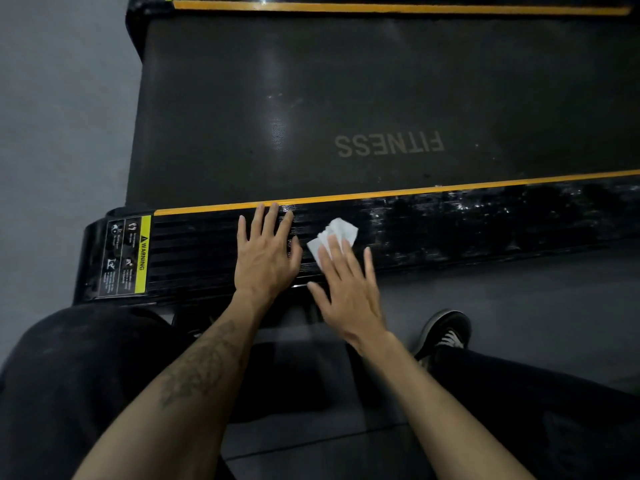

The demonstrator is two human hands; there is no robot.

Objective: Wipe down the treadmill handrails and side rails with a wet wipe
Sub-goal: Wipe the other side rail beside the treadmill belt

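Note:
The near side rail [450, 230] of the treadmill is black and ribbed, with a yellow strip along its inner edge. It runs across the middle of the view, and its right stretch looks wet and streaky. My left hand [266, 254] rests flat on the rail with straight, spread fingers. Just to its right, my right hand [346, 282] presses a crumpled white wet wipe [334, 235] onto the rail with straight fingers. The wipe sticks out beyond the fingertips.
The dark running belt [346, 98] marked FITNESS lies beyond the rail, with the far side rail [381, 6] at the top. A yellow warning label [130, 258] sits at the rail's left end. My knees and a black shoe [443, 337] are over the grey floor.

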